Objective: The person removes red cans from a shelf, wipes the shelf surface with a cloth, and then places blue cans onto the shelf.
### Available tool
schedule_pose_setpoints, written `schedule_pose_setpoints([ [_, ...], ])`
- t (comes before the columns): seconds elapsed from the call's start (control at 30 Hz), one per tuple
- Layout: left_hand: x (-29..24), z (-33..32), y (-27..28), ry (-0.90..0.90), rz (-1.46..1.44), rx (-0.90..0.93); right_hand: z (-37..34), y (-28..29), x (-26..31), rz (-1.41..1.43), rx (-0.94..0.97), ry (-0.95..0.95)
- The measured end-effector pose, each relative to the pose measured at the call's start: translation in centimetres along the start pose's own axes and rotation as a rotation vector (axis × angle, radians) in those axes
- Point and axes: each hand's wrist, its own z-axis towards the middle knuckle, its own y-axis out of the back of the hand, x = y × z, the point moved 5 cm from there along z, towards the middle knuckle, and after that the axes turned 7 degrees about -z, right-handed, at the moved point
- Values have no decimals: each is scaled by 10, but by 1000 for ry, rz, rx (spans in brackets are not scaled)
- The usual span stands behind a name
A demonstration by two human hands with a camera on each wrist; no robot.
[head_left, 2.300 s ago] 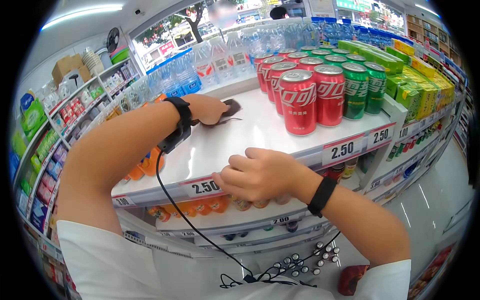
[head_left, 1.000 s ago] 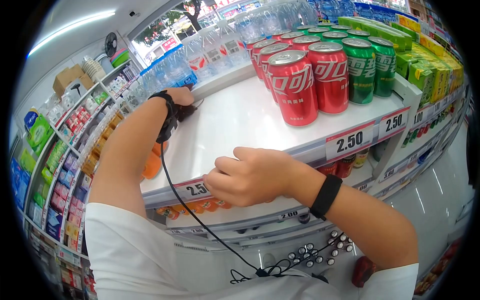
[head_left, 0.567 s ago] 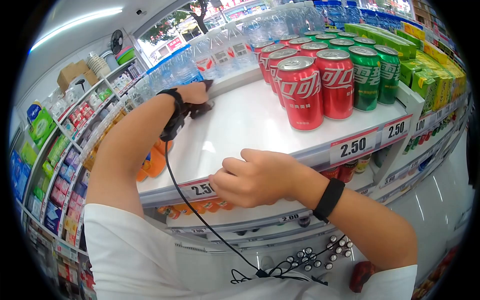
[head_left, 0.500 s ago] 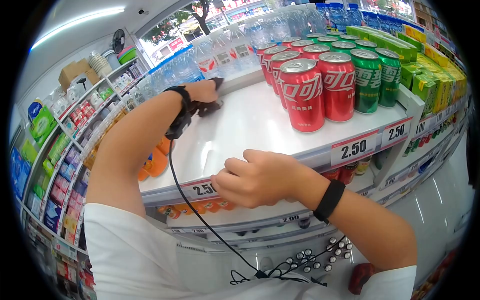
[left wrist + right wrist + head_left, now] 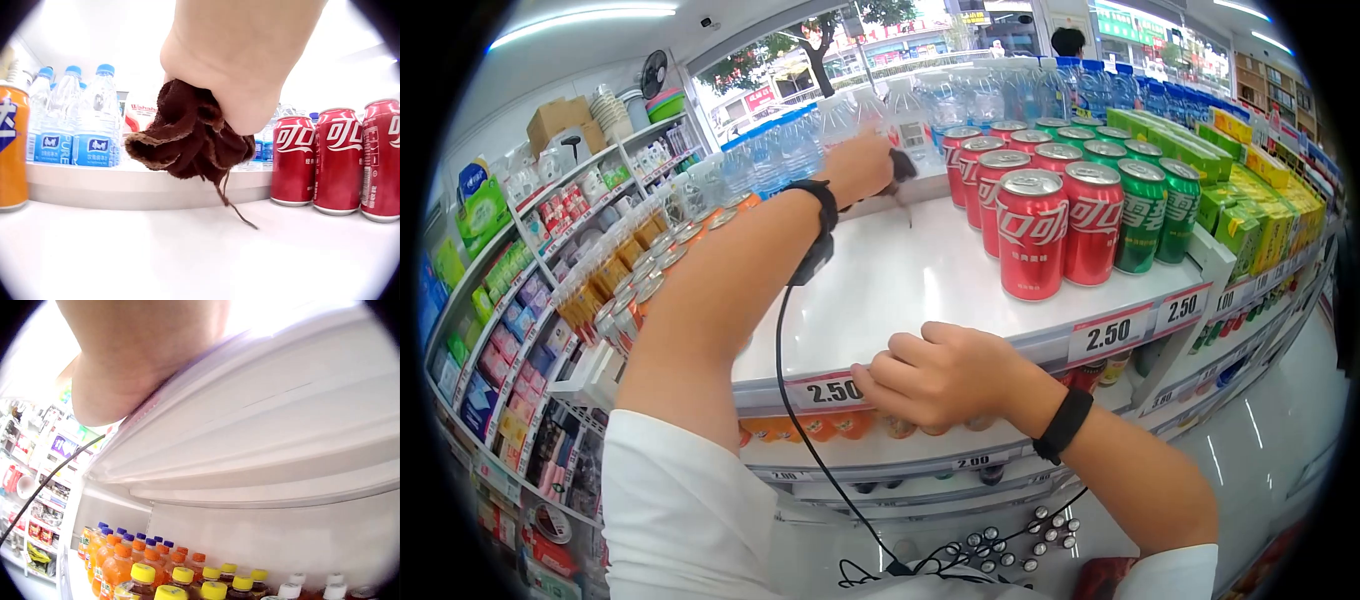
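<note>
My left hand grips a dark brown cloth near the back edge of the white shelf. In the left wrist view the crumpled cloth hangs below the hand, a loose thread dangling above the shelf surface. My right hand rests at the shelf's front edge by a 2.50 price label, its fingers loosely curled and no object visible in them. Red cans and green cans stand on the shelf's right part.
Water bottles line the back. Orange cans stand at the left, green and yellow cartons at the right. Bottles fill the shelf below. A black cable hangs across the front; several cans stand on the floor.
My left hand has moved the cloth rightward along the back of the shelf, towards the red cans. The right hand remains at the front edge. The head view has shifted.
</note>
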Motion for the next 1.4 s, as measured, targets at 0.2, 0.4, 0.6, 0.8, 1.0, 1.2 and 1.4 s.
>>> schedule_pose_setpoints([
  [0.2, -11, 18, -21, 34, -156, -390, 4, 3, -1, 5, 43, -12],
  [0.4, -13, 23, -49, -221, -171, -322, 3, -3, 0, -3, 14, -28],
  [0.6, -15, 19, -67, -308, -155, -109, 5, -3, 1, -48, -9, -40],
  [0.8, -27, 21, -77, -308, 82, 45, 5, -4, 1, -50, 17, -55],
  [1.0, -33, 24, -77, -191, 132, 123, 4, -1, 2, -27, 42, -53],
  [1.2, -34, 26, -77, -175, 140, 125, 4, -1, 2, -43, 56, -41],
  [1.4, -34, 24, -73, -127, 182, 151, 3, 1, 0, 25, 86, -21],
])
